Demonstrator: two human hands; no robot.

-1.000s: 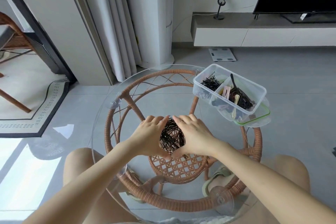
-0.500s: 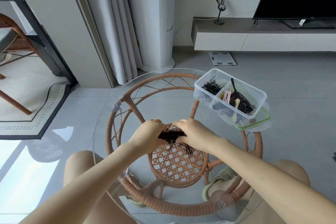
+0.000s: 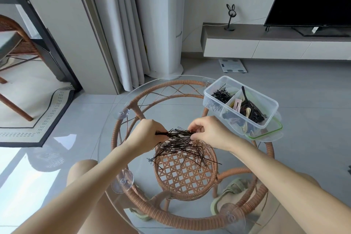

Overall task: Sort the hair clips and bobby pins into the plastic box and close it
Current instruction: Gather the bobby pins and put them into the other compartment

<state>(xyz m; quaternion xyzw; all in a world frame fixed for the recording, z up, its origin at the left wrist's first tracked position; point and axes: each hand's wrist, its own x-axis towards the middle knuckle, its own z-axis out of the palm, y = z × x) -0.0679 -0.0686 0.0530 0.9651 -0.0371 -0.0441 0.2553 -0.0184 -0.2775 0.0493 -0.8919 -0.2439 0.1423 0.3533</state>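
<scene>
Glass tabletop (image 3: 167,106) on a rattan frame (image 3: 125,135) fills the middle of a living room with grey floor tiles. Left hand (image 3: 147,136) and right hand (image 3: 209,133) both have their fingers curled, each pinching one end of a bundle drawn from the loose bobby pins (image 3: 182,150), which lie fanned on the glass between and just below the two hands. Beyond the right hand, toward its outer side, stands the plastic box (image 3: 271,116), open and resting on what looks like its green-rimmed lid (image 3: 273,132). One compartment already holds some pins, the other holds hair clips (image 3: 248,111) (no clips show loose on the glass). By my reading the clips are sorted; this pile and the closing remain.
</scene>
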